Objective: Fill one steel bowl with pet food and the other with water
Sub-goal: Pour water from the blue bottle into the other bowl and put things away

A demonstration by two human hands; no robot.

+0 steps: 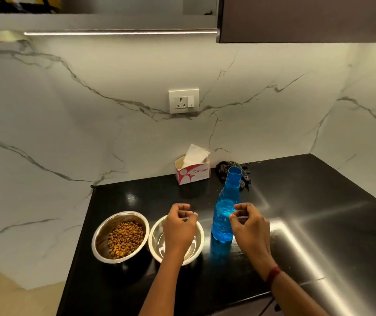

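Two steel bowls stand side by side near the front of the black counter [273,183]. The left bowl [100,233] holds brown pet food kibble [126,239]. My left hand [179,226] hovers over the right bowl [154,238] with its fingers curled and nothing in it. It hides much of that bowl's inside, so I cannot tell whether there is water in it. A blue plastic water bottle [224,215] stands upright just right of that bowl. My right hand [249,226] is beside the bottle, fingers curled, fingertips at its side, not gripping it.
A tissue box [192,176] sits against the marble back wall, with a dark cloth [223,168] to its right behind the bottle. A wall socket [183,101] is above. A steel surface [333,238] lies to the right. The counter ends at the left.
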